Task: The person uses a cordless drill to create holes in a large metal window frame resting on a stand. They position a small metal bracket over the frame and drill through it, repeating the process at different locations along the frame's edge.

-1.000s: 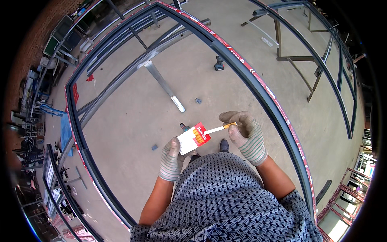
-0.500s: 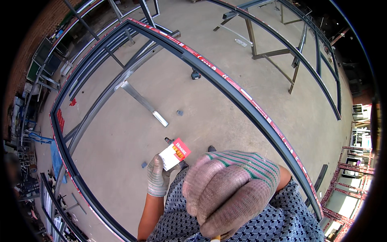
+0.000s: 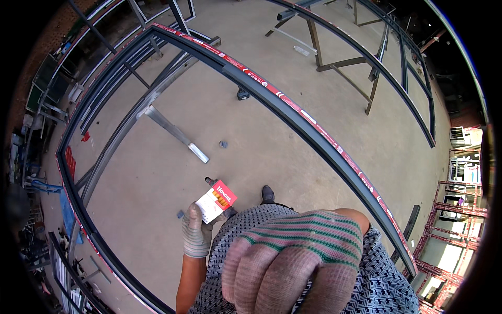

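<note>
My left hand (image 3: 194, 235), in a pale knit glove, is closed around an open white and red cigarette pack (image 3: 209, 210), its thumb along the pack's side. The orange ends of several cigarettes (image 3: 220, 198) show at the pack's opening. Close to the camera is my right hand (image 3: 300, 256), its glove striped green on the back. Its fingers are curled downward, and the tips run out of view at the lower edge, so whatever they hold is hidden.
A large dark metal frame with red tape (image 3: 293, 107) surrounds me at the front and sides. Inside it, a steel support (image 3: 170, 128) stands on the concrete floor (image 3: 157, 220). A power tool (image 3: 243, 94) lies beyond, and more frames (image 3: 389, 78) stand at the far right.
My right hand has shifted slightly left and lower, its back turned more into view. A cigarette end below its fingers is no longer visible. The left hand still holds the pack.
</note>
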Available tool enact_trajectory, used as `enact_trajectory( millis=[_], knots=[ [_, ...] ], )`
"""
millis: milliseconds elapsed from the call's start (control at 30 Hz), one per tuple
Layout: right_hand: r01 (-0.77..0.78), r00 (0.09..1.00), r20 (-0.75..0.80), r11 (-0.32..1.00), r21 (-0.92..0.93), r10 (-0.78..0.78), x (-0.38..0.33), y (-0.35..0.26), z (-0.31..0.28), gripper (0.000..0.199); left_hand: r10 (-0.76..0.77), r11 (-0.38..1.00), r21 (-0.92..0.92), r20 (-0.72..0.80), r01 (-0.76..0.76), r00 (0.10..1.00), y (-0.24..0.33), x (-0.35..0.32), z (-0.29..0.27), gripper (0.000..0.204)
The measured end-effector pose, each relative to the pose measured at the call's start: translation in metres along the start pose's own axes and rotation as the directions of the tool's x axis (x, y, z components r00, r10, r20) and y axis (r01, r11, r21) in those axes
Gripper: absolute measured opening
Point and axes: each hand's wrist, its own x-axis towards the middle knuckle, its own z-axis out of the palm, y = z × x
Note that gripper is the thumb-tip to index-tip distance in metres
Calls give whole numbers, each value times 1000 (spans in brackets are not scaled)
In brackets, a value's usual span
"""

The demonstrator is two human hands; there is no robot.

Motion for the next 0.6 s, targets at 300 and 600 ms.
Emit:
enact_trajectory(
  millis=[300, 600],
  knots=[
    [-409, 854, -183, 409, -816, 488, -69, 84, -135, 62, 150, 971, 175, 75, -161, 986, 24, -13, 35, 67],
    [-489, 648, -113, 298, -820, 753, -79, 106, -99, 89, 210, 950, 228, 33, -212, 977, 13, -5, 42, 50]
  ],
)
